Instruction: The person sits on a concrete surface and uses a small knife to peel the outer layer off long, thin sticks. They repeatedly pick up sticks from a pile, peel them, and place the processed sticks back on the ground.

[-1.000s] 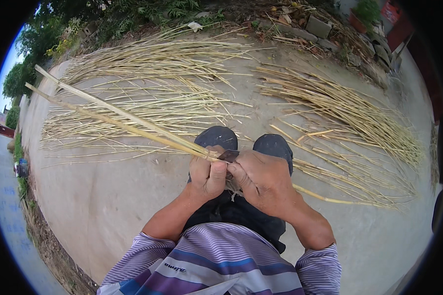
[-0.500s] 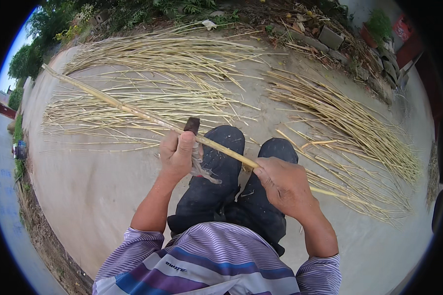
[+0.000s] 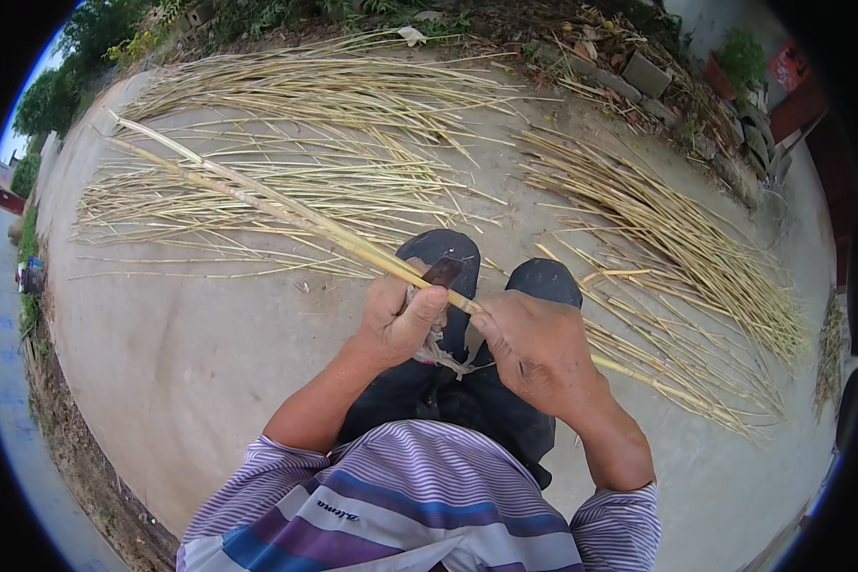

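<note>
A long yellowish plant stalk (image 3: 341,236) slants across in front of me, from the far left down to my right hand and out behind it. Its far part is parted lengthwise into two strips. My left hand (image 3: 398,319) is closed round a small knife with a short dark blade (image 3: 443,273), its thumb along the stalk. Pale cloth (image 3: 439,353) hangs at the knife's handle, which the fingers mostly hide. My right hand (image 3: 539,353) grips the stalk just beyond the blade, with thumb and fingers wrapped round it.
Two heaps of stalks, a far one (image 3: 305,91) and a nearer one (image 3: 257,191), lie on the concrete ground ahead left. Another pile (image 3: 658,229) lies at the right. My dark shoes (image 3: 543,279) are below my hands. Bricks and a block (image 3: 647,73) line the far edge.
My left hand and the knife have moved along the stalk, right and down, close to my right hand. The stalk, whole-looking before, now shows two strips beyond the blade. My right hand has barely moved.
</note>
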A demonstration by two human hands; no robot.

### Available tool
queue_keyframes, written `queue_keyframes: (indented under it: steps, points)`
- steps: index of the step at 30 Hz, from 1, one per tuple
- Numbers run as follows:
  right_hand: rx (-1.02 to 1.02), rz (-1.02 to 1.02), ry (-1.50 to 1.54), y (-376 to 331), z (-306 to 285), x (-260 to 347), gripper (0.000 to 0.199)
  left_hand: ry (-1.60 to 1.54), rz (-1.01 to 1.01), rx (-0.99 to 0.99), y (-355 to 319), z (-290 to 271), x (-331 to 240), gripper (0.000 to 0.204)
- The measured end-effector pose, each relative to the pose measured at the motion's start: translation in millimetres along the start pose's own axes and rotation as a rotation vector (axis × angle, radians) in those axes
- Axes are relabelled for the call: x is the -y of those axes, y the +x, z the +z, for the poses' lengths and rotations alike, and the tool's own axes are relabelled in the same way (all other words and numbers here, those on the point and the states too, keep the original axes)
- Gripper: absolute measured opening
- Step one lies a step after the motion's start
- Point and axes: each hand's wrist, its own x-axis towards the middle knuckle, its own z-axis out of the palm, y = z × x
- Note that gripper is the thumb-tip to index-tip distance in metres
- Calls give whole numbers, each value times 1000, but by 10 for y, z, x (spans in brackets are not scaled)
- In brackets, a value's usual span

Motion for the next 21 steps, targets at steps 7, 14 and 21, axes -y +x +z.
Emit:
queue_keyframes:
  steps: [7, 14, 21]
  points:
    - [60, -92, -27, 88, 66, 76, 12, 70, 190, -51, -170, 73, 99, 37]
    - [38, -49, -42, 126, 21, 116, 10, -212, 72, -272, -168, -681, 0, 44]
    - [91, -99, -56, 352, 201, 241, 10, 6, 7, -378, -307, -674, 97, 49]
